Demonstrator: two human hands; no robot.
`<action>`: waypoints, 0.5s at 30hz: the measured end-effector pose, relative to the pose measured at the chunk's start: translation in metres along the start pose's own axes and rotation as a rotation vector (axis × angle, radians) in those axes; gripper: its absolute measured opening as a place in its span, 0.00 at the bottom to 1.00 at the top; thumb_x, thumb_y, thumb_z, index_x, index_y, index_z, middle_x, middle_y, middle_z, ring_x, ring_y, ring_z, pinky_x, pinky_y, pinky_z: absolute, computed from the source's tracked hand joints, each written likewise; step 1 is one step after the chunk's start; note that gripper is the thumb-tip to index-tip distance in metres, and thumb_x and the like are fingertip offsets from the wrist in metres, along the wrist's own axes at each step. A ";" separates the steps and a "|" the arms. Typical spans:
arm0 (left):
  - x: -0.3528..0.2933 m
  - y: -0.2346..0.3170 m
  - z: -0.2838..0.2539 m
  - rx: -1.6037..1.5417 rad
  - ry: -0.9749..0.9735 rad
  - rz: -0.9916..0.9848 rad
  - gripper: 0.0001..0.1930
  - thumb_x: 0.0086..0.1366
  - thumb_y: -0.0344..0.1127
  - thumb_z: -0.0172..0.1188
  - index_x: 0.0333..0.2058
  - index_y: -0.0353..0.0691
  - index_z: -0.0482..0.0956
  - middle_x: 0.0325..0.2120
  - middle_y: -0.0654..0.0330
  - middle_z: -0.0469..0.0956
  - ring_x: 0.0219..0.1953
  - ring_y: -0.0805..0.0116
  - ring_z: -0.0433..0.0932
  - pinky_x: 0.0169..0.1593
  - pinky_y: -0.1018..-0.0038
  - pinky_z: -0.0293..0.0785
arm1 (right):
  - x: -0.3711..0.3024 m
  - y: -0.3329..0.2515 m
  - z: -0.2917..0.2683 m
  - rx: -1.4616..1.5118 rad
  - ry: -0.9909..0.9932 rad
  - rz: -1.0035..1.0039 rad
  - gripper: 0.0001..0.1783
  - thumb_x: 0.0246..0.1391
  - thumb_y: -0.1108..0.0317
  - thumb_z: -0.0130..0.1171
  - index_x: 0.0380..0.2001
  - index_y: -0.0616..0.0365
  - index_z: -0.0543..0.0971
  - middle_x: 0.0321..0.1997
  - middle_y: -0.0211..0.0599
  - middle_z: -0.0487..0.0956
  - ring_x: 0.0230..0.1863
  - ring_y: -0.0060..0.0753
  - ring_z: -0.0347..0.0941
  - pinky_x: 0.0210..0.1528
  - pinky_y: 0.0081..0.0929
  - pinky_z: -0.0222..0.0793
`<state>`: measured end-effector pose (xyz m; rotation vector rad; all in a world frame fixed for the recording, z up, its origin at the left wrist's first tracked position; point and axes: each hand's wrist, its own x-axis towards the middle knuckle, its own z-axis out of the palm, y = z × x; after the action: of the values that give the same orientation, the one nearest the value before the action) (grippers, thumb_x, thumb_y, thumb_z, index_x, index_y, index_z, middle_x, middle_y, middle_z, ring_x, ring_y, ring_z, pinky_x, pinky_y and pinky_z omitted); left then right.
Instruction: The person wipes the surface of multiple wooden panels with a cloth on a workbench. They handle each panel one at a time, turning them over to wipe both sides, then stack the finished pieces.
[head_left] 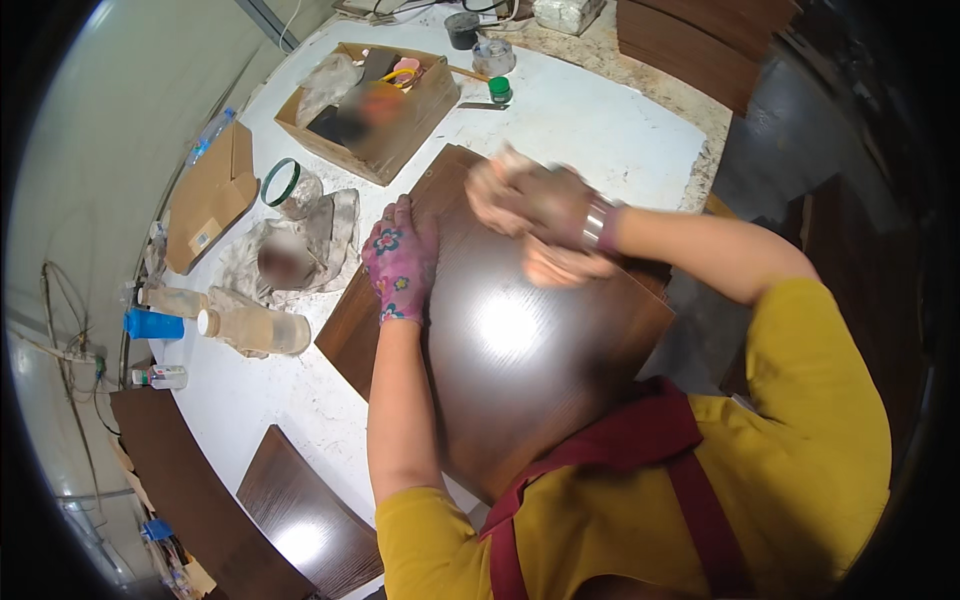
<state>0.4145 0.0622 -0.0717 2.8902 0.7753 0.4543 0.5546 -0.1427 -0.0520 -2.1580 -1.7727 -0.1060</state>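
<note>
A dark brown wood-grain panel (468, 365) lies on top of another brown panel (345, 335) in front of me, with glare at its middle. My left hand (401, 258), in a pink-purple flowered glove, rests flat along the upper panel's left edge, fingers stretched forward. Over the panel's far right part is my right hand (553, 205), blurred by motion, in a dark glove with a pale wristband. It is closed on a crumpled pale-orange cloth (568, 266), which sticks out on both sides of it. Whether the cloth touches the panel is unclear.
A cardboard box (425, 112) of odds and ends stands at the far side. Near it is a small green-lidded jar (500, 90). Left of the panels are a stained rag (342, 225), a clear jar (296, 195) and a plastic bottle (265, 331). Another brown panel (290, 490) lies near left.
</note>
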 end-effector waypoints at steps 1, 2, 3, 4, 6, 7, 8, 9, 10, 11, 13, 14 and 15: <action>0.001 0.002 -0.002 -0.023 -0.011 -0.024 0.25 0.64 0.49 0.48 0.55 0.40 0.70 0.53 0.52 0.73 0.52 0.53 0.72 0.57 0.62 0.64 | -0.039 -0.004 -0.017 0.040 0.020 -0.088 0.17 0.46 0.64 0.56 0.44 0.43 0.76 0.40 0.40 0.74 0.41 0.48 0.74 0.38 0.44 0.71; 0.000 -0.001 0.001 -0.064 0.001 -0.011 0.25 0.65 0.49 0.48 0.55 0.40 0.71 0.51 0.52 0.74 0.52 0.52 0.72 0.57 0.61 0.64 | -0.075 -0.014 -0.041 0.019 -0.099 -0.063 0.18 0.47 0.64 0.56 0.44 0.41 0.76 0.41 0.39 0.75 0.41 0.46 0.74 0.36 0.43 0.71; 0.000 0.003 -0.002 -0.090 0.056 0.016 0.23 0.65 0.44 0.49 0.55 0.39 0.71 0.50 0.50 0.75 0.51 0.51 0.73 0.55 0.62 0.67 | -0.104 -0.022 -0.066 0.103 -0.146 -0.073 0.13 0.50 0.66 0.55 0.41 0.48 0.75 0.36 0.41 0.76 0.38 0.46 0.75 0.33 0.42 0.71; -0.003 -0.006 0.002 -0.249 0.151 0.015 0.21 0.65 0.40 0.49 0.55 0.39 0.71 0.49 0.48 0.75 0.49 0.51 0.74 0.53 0.62 0.69 | -0.128 -0.017 -0.076 0.204 -0.286 0.023 0.09 0.49 0.67 0.56 0.36 0.53 0.77 0.33 0.43 0.77 0.39 0.47 0.75 0.37 0.39 0.71; -0.005 -0.047 0.019 -0.626 0.366 0.081 0.18 0.65 0.31 0.48 0.54 0.39 0.72 0.46 0.49 0.77 0.43 0.58 0.78 0.47 0.68 0.73 | -0.127 0.001 -0.125 0.619 -0.909 0.168 0.07 0.47 0.74 0.56 0.31 0.65 0.78 0.34 0.36 0.79 0.41 0.31 0.74 0.43 0.32 0.69; -0.018 -0.048 0.007 -0.874 0.323 0.013 0.18 0.66 0.31 0.47 0.53 0.38 0.73 0.44 0.51 0.77 0.40 0.62 0.78 0.46 0.70 0.74 | -0.137 0.029 -0.121 0.815 -1.021 0.178 0.10 0.48 0.76 0.56 0.35 0.66 0.78 0.37 0.32 0.79 0.42 0.25 0.71 0.45 0.28 0.68; -0.035 -0.053 -0.004 -1.119 0.305 -0.078 0.17 0.66 0.32 0.46 0.52 0.37 0.73 0.42 0.53 0.78 0.37 0.66 0.78 0.44 0.72 0.74 | -0.128 0.009 -0.153 0.670 -0.765 0.626 0.09 0.51 0.74 0.56 0.37 0.65 0.78 0.39 0.33 0.79 0.44 0.25 0.72 0.48 0.27 0.68; -0.056 -0.063 -0.010 -1.344 0.317 -0.100 0.17 0.67 0.32 0.46 0.51 0.36 0.73 0.41 0.53 0.78 0.35 0.67 0.78 0.43 0.72 0.74 | -0.117 0.005 -0.163 0.884 -0.552 0.840 0.12 0.54 0.70 0.56 0.40 0.63 0.78 0.41 0.34 0.79 0.46 0.25 0.72 0.51 0.27 0.68; -0.080 -0.063 -0.030 -1.243 0.256 -0.250 0.16 0.66 0.35 0.48 0.49 0.35 0.74 0.42 0.52 0.77 0.39 0.64 0.77 0.45 0.70 0.75 | -0.107 0.001 -0.173 1.093 -0.283 1.014 0.14 0.57 0.66 0.57 0.43 0.62 0.77 0.44 0.34 0.79 0.48 0.24 0.73 0.53 0.27 0.69; -0.100 -0.059 -0.049 -1.154 0.173 -0.371 0.15 0.65 0.37 0.50 0.46 0.34 0.74 0.42 0.51 0.77 0.43 0.61 0.77 0.47 0.68 0.75 | -0.135 0.039 -0.165 1.107 -0.191 0.833 0.15 0.59 0.64 0.55 0.46 0.61 0.75 0.46 0.34 0.77 0.48 0.24 0.72 0.52 0.25 0.68; -0.141 -0.094 -0.057 -1.360 0.342 -0.323 0.14 0.65 0.40 0.52 0.41 0.34 0.75 0.40 0.52 0.78 0.43 0.60 0.77 0.47 0.65 0.75 | -0.177 0.119 -0.143 1.148 -0.042 0.426 0.19 0.63 0.60 0.51 0.51 0.59 0.69 0.49 0.32 0.74 0.46 0.24 0.70 0.51 0.20 0.67; -0.160 -0.115 -0.061 -1.256 0.414 -0.284 0.14 0.65 0.40 0.52 0.40 0.34 0.74 0.41 0.52 0.78 0.44 0.61 0.77 0.48 0.65 0.75 | -0.175 0.136 -0.139 0.941 -0.097 0.350 0.18 0.64 0.61 0.49 0.53 0.59 0.68 0.50 0.33 0.73 0.48 0.24 0.70 0.52 0.19 0.66; -0.179 -0.132 -0.071 -1.132 0.500 -0.253 0.13 0.66 0.40 0.51 0.39 0.35 0.74 0.42 0.52 0.77 0.45 0.61 0.77 0.49 0.65 0.74 | -0.156 0.136 -0.128 0.921 -0.127 0.282 0.19 0.64 0.62 0.50 0.54 0.59 0.68 0.51 0.33 0.73 0.50 0.24 0.69 0.54 0.19 0.65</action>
<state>0.1825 0.0881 -0.0752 1.6236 0.6107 1.1379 0.6719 -0.3498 -0.0035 -1.6847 -1.1745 0.7732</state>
